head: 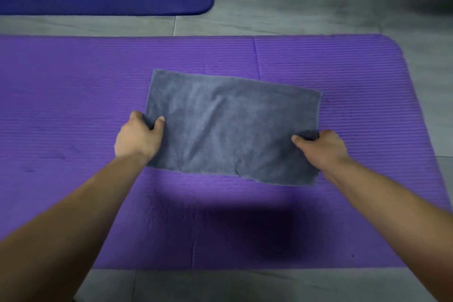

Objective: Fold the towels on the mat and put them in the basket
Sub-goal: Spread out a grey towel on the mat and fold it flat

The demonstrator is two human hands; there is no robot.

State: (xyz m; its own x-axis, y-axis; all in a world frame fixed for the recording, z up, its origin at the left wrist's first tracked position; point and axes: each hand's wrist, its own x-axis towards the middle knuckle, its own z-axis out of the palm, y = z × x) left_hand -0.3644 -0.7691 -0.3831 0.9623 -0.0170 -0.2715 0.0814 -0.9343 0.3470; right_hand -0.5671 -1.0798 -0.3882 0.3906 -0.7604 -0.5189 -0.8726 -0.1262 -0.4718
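A grey rectangular terry towel (230, 127) lay spread near the middle of the ribbed purple foam mat (73, 95). The left hand (138, 137) pinched its left edge, the right hand (321, 147) pinched its right edge, the cloth stretched flat between them

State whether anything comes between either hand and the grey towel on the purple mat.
Nothing visible does. The left hand and the right hand each hold a side edge of the grey towel, which lies on the purple mat. No basket is identifiable in view, so that path cannot be judged.
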